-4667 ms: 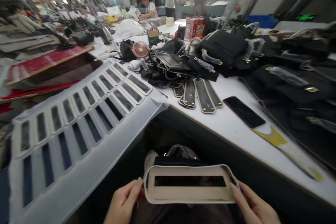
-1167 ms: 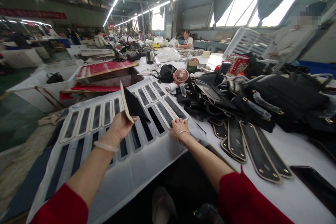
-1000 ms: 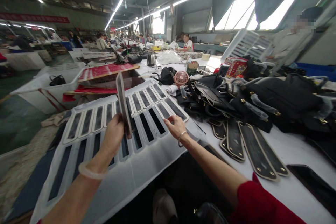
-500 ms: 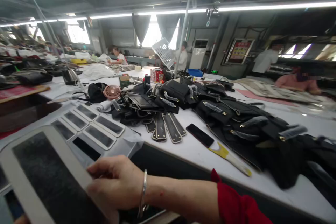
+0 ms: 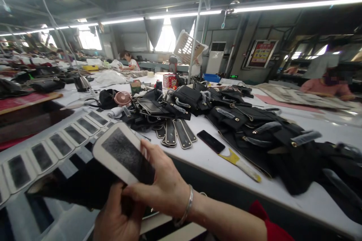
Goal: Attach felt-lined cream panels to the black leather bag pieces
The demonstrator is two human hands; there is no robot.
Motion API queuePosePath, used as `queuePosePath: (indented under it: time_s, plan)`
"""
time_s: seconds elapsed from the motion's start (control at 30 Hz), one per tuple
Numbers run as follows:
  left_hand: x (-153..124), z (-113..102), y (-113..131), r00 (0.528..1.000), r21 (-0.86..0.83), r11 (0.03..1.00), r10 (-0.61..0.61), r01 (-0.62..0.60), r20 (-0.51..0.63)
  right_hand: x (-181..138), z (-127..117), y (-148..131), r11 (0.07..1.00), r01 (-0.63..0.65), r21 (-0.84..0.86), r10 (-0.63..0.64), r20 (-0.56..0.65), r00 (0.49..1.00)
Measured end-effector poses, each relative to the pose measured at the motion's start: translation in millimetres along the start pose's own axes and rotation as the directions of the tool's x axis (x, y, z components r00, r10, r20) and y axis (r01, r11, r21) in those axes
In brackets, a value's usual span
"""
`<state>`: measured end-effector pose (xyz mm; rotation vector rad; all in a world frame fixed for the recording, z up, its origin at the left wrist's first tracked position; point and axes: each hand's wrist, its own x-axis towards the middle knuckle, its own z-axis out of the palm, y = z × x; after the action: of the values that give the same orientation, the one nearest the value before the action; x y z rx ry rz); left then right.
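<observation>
**One panel lifted off the sheet, face turned up to the eye**

A round-cornered, cream-rimmed panel (image 5: 122,151) with a dark, felt-like face is up in the air in front of the person, above the near edge of the bench and clear of everything below it; it is tilted so that its dark side faces the camera, which suits looking at that surface. The right hand (image 5: 162,190) is closed on its lower end, thumb laid across the dark face and fingers behind, a pinch that leaves most of the face uncovered; a silver bangle (image 5: 188,205) sits on that wrist. The left hand (image 5: 113,220) comes up from below and cups the same end; whether it grips the panel or the limp black sheet (image 5: 70,188) hanging under it, I cannot tell.

Just to the left lies a broad white backing sheet (image 5: 56,220) with a row of matching cream-framed panels (image 5: 42,154) set side by side, each apart from its neighbour, so any one can be taken singly. Beyond, on the white table (image 5: 203,158), long black riveted straps (image 5: 175,135) are fanned flat; a black phone (image 5: 210,141) lies beside them, near a heap of black bags (image 5: 249,124); a small pink fan (image 5: 122,98) stands farther back.
</observation>
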<state>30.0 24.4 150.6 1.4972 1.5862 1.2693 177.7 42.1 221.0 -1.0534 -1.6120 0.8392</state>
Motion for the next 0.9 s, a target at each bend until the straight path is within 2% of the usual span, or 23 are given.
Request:
queuePosePath:
  time_s: [0.1, 0.17, 0.27, 0.33, 0.43, 0.5, 0.57, 0.67, 0.8, 0.9]
  plan:
    - [-9, 4, 14, 0.973, -0.256, 0.966, 0.041, 0.019, 0.227, -4, -20, 3, 0.994, 0.042, -0.102, -0.044, -0.021, 0.999]
    - [-17, -3, 16, 0.933, -0.334, 0.941, 0.068, 0.058, 0.354, -8, -38, 7, 0.990, 0.010, -0.141, -0.014, -0.029, 0.999]
    - [-33, -25, 5, 0.896, -0.396, 0.901, 0.021, 0.175, 0.443, -21, -64, 15, 0.963, -0.028, -0.269, 0.014, -0.057, 0.998]
    - [-45, -39, -10, 0.920, -0.445, 0.858, -0.076, 0.256, 0.384, -33, -76, 21, 0.934, -0.033, -0.357, 0.007, -0.074, 0.997]
    - [-59, -51, -42, 0.951, -0.505, 0.806, -0.247, 0.308, 0.187, -52, -84, 31, 0.897, -0.044, -0.441, 0.005, -0.089, 0.996]
    - [-65, -51, -64, 0.938, -0.506, 0.798, -0.338, 0.328, 0.075, -61, -84, 38, 0.881, -0.054, -0.469, 0.013, -0.091, 0.996]
    - [-71, -47, -83, 0.916, -0.480, 0.800, -0.402, 0.361, 0.019, -68, -82, 45, 0.877, -0.061, -0.476, 0.025, -0.082, 0.996]
    - [-79, -37, -100, 0.878, -0.468, 0.771, -0.478, 0.431, 0.020, -73, -77, 51, 0.872, -0.040, -0.487, 0.008, -0.067, 0.998]
    - [-86, -21, -100, 0.827, -0.528, 0.670, -0.549, 0.522, 0.122, -80, -69, 58, 0.820, 0.054, -0.570, -0.083, -0.025, 0.996]
    - [-87, -14, -95, 0.842, -0.506, 0.700, -0.529, 0.505, 0.107, -87, -65, 66, 0.772, 0.127, -0.623, -0.133, 0.037, 0.990]
